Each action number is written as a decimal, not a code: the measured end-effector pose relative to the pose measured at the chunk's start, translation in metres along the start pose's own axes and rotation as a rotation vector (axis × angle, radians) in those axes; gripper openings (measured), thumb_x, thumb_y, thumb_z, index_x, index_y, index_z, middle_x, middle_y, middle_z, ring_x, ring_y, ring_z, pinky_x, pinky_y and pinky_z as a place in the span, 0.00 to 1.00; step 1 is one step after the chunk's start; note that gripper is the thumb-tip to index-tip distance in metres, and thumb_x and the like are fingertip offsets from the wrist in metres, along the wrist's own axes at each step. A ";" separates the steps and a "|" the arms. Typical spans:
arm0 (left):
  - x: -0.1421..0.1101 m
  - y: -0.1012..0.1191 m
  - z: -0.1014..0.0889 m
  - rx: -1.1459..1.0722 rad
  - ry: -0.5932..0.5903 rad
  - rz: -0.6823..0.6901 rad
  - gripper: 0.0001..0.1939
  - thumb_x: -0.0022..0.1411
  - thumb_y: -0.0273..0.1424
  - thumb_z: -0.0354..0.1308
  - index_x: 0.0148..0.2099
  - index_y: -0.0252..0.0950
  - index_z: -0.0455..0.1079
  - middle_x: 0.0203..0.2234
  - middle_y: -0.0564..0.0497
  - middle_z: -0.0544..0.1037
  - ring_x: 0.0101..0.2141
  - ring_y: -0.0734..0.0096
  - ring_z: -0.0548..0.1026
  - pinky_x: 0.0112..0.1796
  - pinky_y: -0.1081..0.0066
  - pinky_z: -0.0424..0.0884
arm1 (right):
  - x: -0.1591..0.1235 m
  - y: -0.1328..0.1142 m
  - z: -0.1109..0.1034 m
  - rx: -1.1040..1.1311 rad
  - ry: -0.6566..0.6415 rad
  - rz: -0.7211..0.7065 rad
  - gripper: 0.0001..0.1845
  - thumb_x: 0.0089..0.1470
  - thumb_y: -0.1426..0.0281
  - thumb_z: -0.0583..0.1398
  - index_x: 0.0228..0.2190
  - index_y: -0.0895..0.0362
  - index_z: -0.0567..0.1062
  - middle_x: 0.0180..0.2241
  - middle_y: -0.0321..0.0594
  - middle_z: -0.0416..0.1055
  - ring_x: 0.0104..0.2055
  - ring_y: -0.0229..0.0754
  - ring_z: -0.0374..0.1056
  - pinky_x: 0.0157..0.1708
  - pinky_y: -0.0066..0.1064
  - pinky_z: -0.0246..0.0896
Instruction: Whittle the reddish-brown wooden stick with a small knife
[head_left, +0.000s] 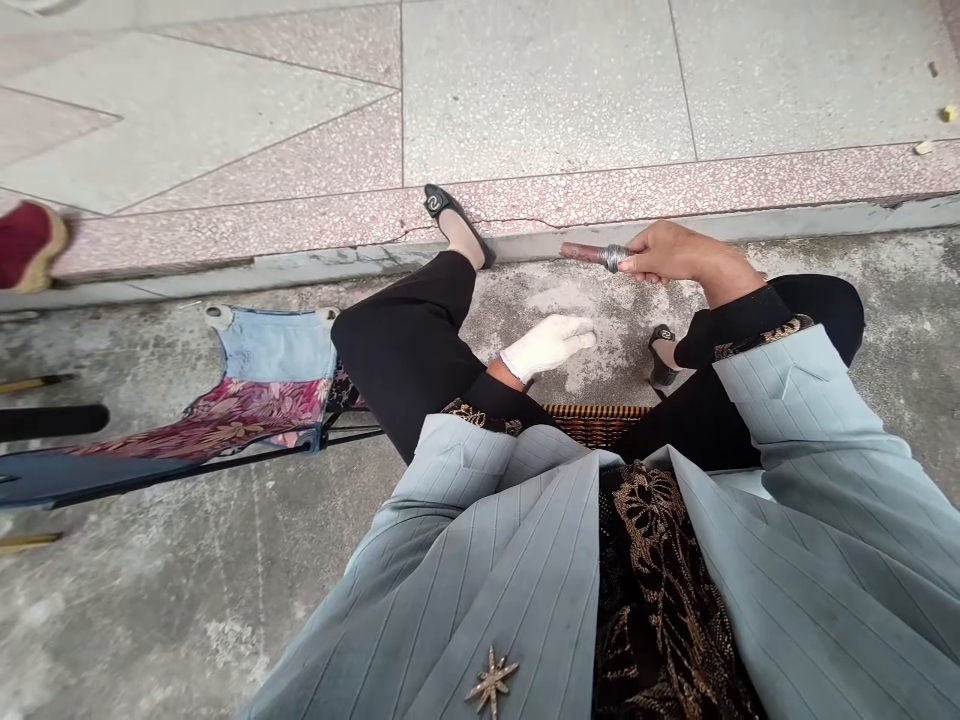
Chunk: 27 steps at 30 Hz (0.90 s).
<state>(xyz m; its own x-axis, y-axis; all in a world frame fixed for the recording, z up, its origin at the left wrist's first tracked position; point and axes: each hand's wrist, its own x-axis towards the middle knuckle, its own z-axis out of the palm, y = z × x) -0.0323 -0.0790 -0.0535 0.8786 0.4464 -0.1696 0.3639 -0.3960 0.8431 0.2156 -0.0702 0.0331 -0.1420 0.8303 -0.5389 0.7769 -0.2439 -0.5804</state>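
My right hand (666, 252), bare, is closed around one end of a short tool, a reddish-brown bar wound with silver wire (589, 252). The wire coil sits just beyond my fingers, and the bar's free end points left; the part inside my fist is hidden. My left hand (551, 343) wears a white glove and hovers between my knees, lower and to the left of the tool. Its fingers are curled and pressed together, with the palm side turned away, so anything inside is hidden.
A raised tiled step (540, 110) with a stone edge runs across the front; my left foot rests against it. A folding chair with patterned cloth (255, 400) stands at the left. Part of a woven seat (592, 425) shows beneath me. Another person's red shoe (30, 245) is at far left.
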 end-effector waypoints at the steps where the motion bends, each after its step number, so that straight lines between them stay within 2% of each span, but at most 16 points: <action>1: 0.000 0.001 0.001 0.026 0.008 -0.001 0.16 0.65 0.39 0.49 0.32 0.35 0.70 0.23 0.55 0.69 0.26 0.73 0.66 0.32 0.71 0.61 | 0.006 0.001 0.006 -0.125 0.016 0.051 0.18 0.59 0.56 0.62 0.35 0.60 0.78 0.31 0.46 0.74 0.32 0.43 0.67 0.33 0.34 0.59; 2: 0.000 0.002 0.001 0.047 0.025 -0.010 0.16 0.65 0.39 0.50 0.31 0.35 0.70 0.22 0.55 0.69 0.26 0.73 0.66 0.31 0.71 0.61 | 0.011 0.001 0.013 -0.259 0.036 0.081 0.17 0.59 0.58 0.61 0.36 0.61 0.78 0.33 0.49 0.75 0.34 0.46 0.68 0.35 0.36 0.59; 4: 0.000 0.002 0.002 0.078 0.065 -0.035 0.16 0.65 0.39 0.50 0.30 0.35 0.70 0.22 0.54 0.70 0.26 0.72 0.66 0.32 0.71 0.61 | 0.019 -0.002 0.030 -0.467 -0.019 0.136 0.17 0.58 0.60 0.62 0.39 0.62 0.79 0.36 0.54 0.75 0.37 0.50 0.70 0.36 0.38 0.60; 6: 0.000 0.000 0.000 0.092 0.107 -0.047 0.15 0.65 0.38 0.50 0.33 0.35 0.72 0.24 0.53 0.73 0.27 0.72 0.68 0.33 0.71 0.62 | 0.022 -0.007 0.046 -0.583 -0.146 0.121 0.16 0.56 0.61 0.64 0.37 0.62 0.80 0.35 0.54 0.75 0.38 0.53 0.71 0.36 0.39 0.60; 8: -0.001 -0.003 -0.003 0.090 0.162 -0.047 0.15 0.65 0.37 0.49 0.36 0.35 0.73 0.27 0.53 0.75 0.30 0.70 0.70 0.36 0.70 0.64 | 0.020 -0.013 0.056 -0.647 -0.326 0.069 0.14 0.54 0.62 0.66 0.32 0.62 0.80 0.31 0.51 0.75 0.36 0.51 0.71 0.35 0.38 0.60; 11: 0.000 -0.009 -0.007 0.018 0.253 -0.045 0.15 0.65 0.37 0.49 0.37 0.34 0.74 0.32 0.51 0.77 0.35 0.68 0.72 0.41 0.68 0.66 | 0.011 -0.018 0.052 -0.483 -0.680 -0.068 0.13 0.54 0.62 0.65 0.30 0.61 0.79 0.24 0.40 0.71 0.27 0.40 0.66 0.30 0.33 0.58; 13: 0.003 -0.013 -0.007 -0.081 0.290 -0.058 0.15 0.65 0.37 0.50 0.37 0.33 0.73 0.32 0.49 0.77 0.35 0.68 0.73 0.40 0.67 0.68 | 0.004 -0.016 0.039 -0.206 -0.787 -0.186 0.13 0.56 0.62 0.63 0.34 0.60 0.79 0.23 0.35 0.70 0.24 0.35 0.63 0.28 0.30 0.56; 14: 0.005 -0.015 -0.005 -0.148 0.312 -0.070 0.15 0.65 0.38 0.51 0.36 0.32 0.72 0.32 0.48 0.77 0.33 0.69 0.73 0.38 0.68 0.68 | 0.001 -0.014 0.032 -0.053 -0.744 -0.234 0.14 0.56 0.61 0.63 0.37 0.58 0.79 0.25 0.34 0.72 0.24 0.34 0.63 0.27 0.29 0.56; 15: 0.007 -0.015 -0.003 -0.226 0.319 -0.082 0.16 0.65 0.39 0.51 0.36 0.32 0.72 0.31 0.48 0.77 0.31 0.70 0.72 0.35 0.69 0.68 | -0.002 -0.012 0.024 0.049 -0.644 -0.261 0.15 0.56 0.59 0.64 0.39 0.57 0.79 0.26 0.34 0.72 0.24 0.33 0.62 0.27 0.28 0.56; 17: 0.010 -0.015 0.002 -0.395 0.320 -0.079 0.18 0.67 0.43 0.51 0.36 0.33 0.70 0.28 0.49 0.74 0.25 0.74 0.69 0.30 0.71 0.66 | -0.004 -0.006 0.015 0.187 -0.385 -0.253 0.18 0.57 0.54 0.63 0.37 0.57 0.78 0.26 0.35 0.72 0.24 0.34 0.61 0.27 0.28 0.56; 19: 0.011 -0.012 0.007 -0.502 0.254 -0.055 0.19 0.67 0.45 0.51 0.35 0.34 0.69 0.25 0.51 0.72 0.23 0.77 0.66 0.27 0.73 0.64 | -0.001 -0.002 0.013 0.222 -0.150 -0.185 0.21 0.59 0.52 0.60 0.37 0.58 0.78 0.27 0.38 0.72 0.25 0.35 0.61 0.28 0.29 0.58; 21: 0.010 -0.010 0.010 -0.509 0.160 -0.055 0.19 0.67 0.45 0.52 0.35 0.34 0.69 0.24 0.52 0.71 0.22 0.77 0.65 0.27 0.74 0.63 | 0.006 -0.001 0.020 0.141 -0.009 -0.071 0.22 0.62 0.53 0.58 0.40 0.59 0.78 0.29 0.42 0.73 0.27 0.38 0.64 0.29 0.30 0.59; 24: 0.009 -0.010 0.012 -0.383 0.091 -0.096 0.18 0.66 0.43 0.52 0.35 0.33 0.70 0.24 0.52 0.71 0.24 0.76 0.66 0.29 0.73 0.64 | 0.018 -0.006 0.036 -0.203 0.043 0.080 0.20 0.62 0.58 0.59 0.43 0.61 0.78 0.36 0.49 0.75 0.33 0.44 0.69 0.32 0.33 0.60; 26: 0.007 -0.010 0.010 -0.259 0.099 -0.116 0.18 0.66 0.42 0.52 0.34 0.33 0.70 0.24 0.53 0.71 0.25 0.75 0.67 0.30 0.73 0.64 | 0.021 -0.012 0.046 -0.460 -0.011 0.110 0.19 0.61 0.60 0.60 0.43 0.63 0.78 0.38 0.53 0.75 0.37 0.49 0.71 0.33 0.35 0.60; 27: 0.006 -0.011 0.008 -0.204 0.105 -0.116 0.17 0.65 0.42 0.52 0.34 0.33 0.70 0.24 0.53 0.71 0.26 0.74 0.67 0.30 0.72 0.63 | 0.021 -0.014 0.048 -0.562 -0.078 0.109 0.18 0.60 0.60 0.61 0.41 0.63 0.79 0.38 0.54 0.75 0.38 0.50 0.71 0.34 0.36 0.60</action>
<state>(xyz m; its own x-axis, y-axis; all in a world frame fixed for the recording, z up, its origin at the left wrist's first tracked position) -0.0286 -0.0782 -0.0673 0.7941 0.5641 -0.2262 0.3809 -0.1719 0.9085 0.1717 -0.0732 0.0002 -0.0710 0.7708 -0.6331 0.9931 -0.0046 -0.1170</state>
